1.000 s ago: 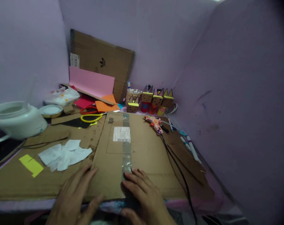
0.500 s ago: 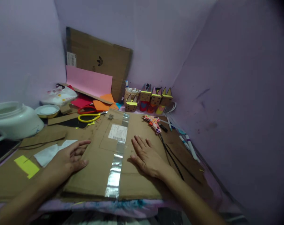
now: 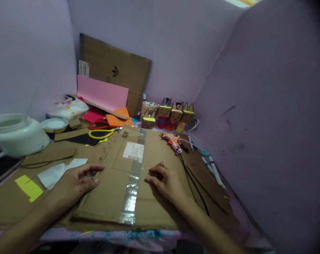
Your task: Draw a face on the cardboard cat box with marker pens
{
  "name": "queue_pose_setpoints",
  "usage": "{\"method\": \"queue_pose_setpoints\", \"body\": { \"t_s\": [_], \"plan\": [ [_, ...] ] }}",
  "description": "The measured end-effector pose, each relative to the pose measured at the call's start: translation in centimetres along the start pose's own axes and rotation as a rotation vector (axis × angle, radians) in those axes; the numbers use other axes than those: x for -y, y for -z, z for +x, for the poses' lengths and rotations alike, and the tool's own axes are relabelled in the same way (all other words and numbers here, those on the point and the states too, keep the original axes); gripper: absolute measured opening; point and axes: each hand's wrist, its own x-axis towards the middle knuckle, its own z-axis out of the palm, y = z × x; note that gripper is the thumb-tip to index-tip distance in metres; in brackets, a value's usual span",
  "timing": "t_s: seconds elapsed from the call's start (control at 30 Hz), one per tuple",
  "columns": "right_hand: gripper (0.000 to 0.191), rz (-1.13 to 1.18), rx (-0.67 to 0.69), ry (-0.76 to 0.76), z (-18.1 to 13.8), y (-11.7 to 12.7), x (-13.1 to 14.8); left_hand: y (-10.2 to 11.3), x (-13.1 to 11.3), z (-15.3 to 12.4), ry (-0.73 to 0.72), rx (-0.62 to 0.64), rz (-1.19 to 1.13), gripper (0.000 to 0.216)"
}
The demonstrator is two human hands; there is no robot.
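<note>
A large flat cardboard sheet (image 3: 154,208), with shiny clear tape (image 3: 129,201) down it and a white printed label (image 3: 133,151), lies before me. My left hand (image 3: 79,180) rests by the sheet's left edge, thumb and fingers apart, holding nothing. Over the right part of the sheet, my right hand (image 3: 165,181) has its fingers curled toward the thumb in a pinch. A tiny dark speck shows at the fingertips; what it is I cannot make out. Beyond this hand lies a patterned glue gun (image 3: 173,141) with a black cord (image 3: 194,183).
Yellow-handled scissors (image 3: 102,134) lie beyond the sheet. A white pot (image 3: 17,137) stands at left, near white paper (image 3: 52,175) and yellow paper (image 3: 29,188). Cardboard animal figures (image 3: 176,115) line the back wall. Markers (image 3: 215,171) lie along the right edge.
My right hand has gone from lying flat with fingers spread to curled fingers raised off the cardboard. My left hand stays nearly in place. The view has tilted slightly.
</note>
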Motion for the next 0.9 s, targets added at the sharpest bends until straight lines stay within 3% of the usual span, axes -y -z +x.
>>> {"method": "queue_pose_setpoints", "body": {
  "t_s": [0.07, 0.3, 0.5, 0.6, 0.73, 0.9],
  "plan": [
    [0.004, -0.069, 0.019, -0.02, 0.5, -0.4, 0.5, -0.1, 0.0, -0.1, 0.014, 0.006, 0.01, 0.055],
    [0.016, -0.386, 0.138, -0.005, 1.1, -0.1, 2.2, -0.4, -0.4, -0.4, 0.021, -0.009, 0.0, 0.053],
    [0.008, -0.421, 0.232, 0.103, 1.7, 0.5, 1.9, -0.5, -1.1, -0.8, 0.014, -0.017, -0.031, 0.049],
    [0.01, -0.351, 0.153, 0.089, 1.5, 0.3, 0.8, -0.6, -1.1, -0.9, 0.004, -0.032, -0.041, 0.048],
    [0.026, -0.22, -0.052, -0.009, 0.8, 0.8, -0.2, -0.7, -1.0, -0.9, 0.003, -0.02, -0.049, 0.047],
    [0.038, -0.082, -0.158, -0.041, -4.4, 5.6, 0.1, -0.6, -1.2, -1.0, -0.013, -0.042, -0.028, 0.043]
  ]
}}
